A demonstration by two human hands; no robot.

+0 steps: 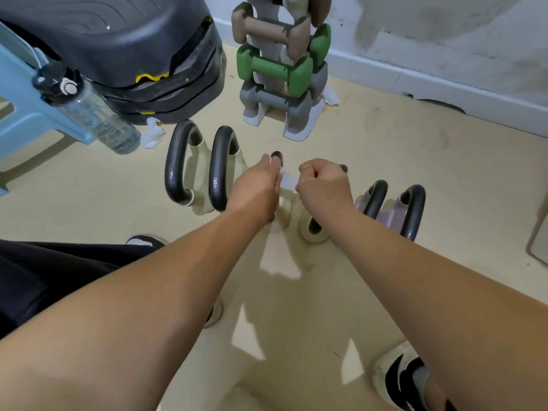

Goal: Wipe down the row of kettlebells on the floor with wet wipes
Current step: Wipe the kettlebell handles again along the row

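1. Black stacked step platform point(118, 54) fills the far left, against a pale blue plastic stool point(17, 93). A clear plastic water bottle point(98, 120) hangs in front of both.
2. White tiered rack of green, grey and brown dumbbells point(281, 69) stands behind the row, near the wall.
3. The row sits on the cream floor, all upright and close together: two cream kettlebells with black loop handles point(201, 170) at left, two more under the hands, two lilac kettlebells point(391, 209) at right.
4. Left hand point(261, 182): fingers curled round a white wet wipe point(287, 179), pressing it to the top of the third kettlebell point(277, 157) handle.
5. Right hand point(323, 185): clenched over the fourth kettlebell point(311, 232). I judge it grips that handle as a brace, though the wipe's loose end reaches it.
6. Crumpled white tissue point(152, 133) lies by the platform.
7. Risks, my judgement:
   - The thin wipe, dragged along the handle, could tear or bunch and leave patches.
   - A hard pull could tip the third bell into its neighbour, which stands just beside it.
   - The lower bodies are hidden under both arms, so I cannot confirm coverage there.
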